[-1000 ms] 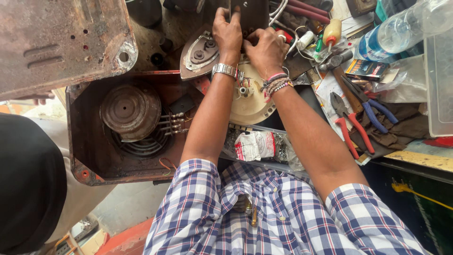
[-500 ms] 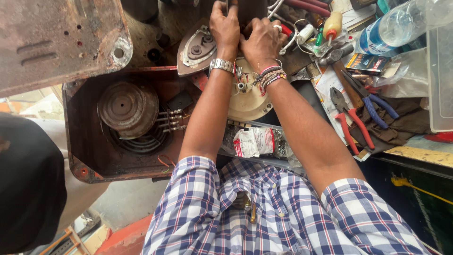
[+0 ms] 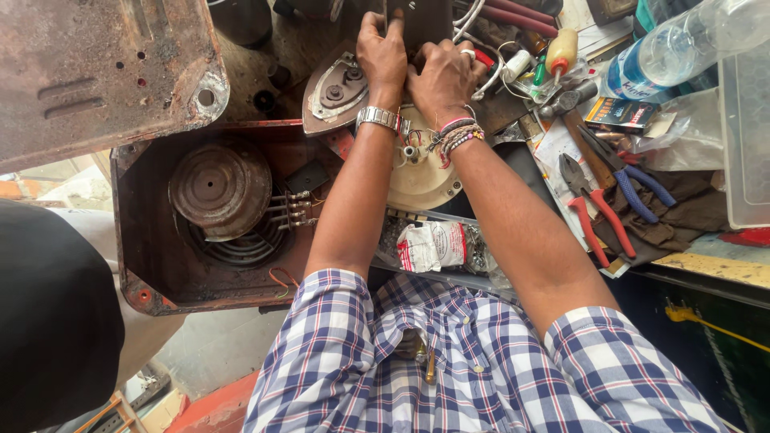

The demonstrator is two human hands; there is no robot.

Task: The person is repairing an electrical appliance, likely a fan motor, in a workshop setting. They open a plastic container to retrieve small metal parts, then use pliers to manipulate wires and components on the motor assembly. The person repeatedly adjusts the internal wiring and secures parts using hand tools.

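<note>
We've got both hands up on the dark appliance body, left hand and right hand curled tight around it just above the cream round base plate, iron soleplate beside the left hand, everything looking mid-repair, nothing reassembled.

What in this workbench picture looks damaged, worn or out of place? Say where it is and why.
The open metal housing left of the left hand is rusty, its coil and wires bared. Its rusted lid lies off, above it. Right of the right hand, red-handled pliers lie among loose clutter.
</note>
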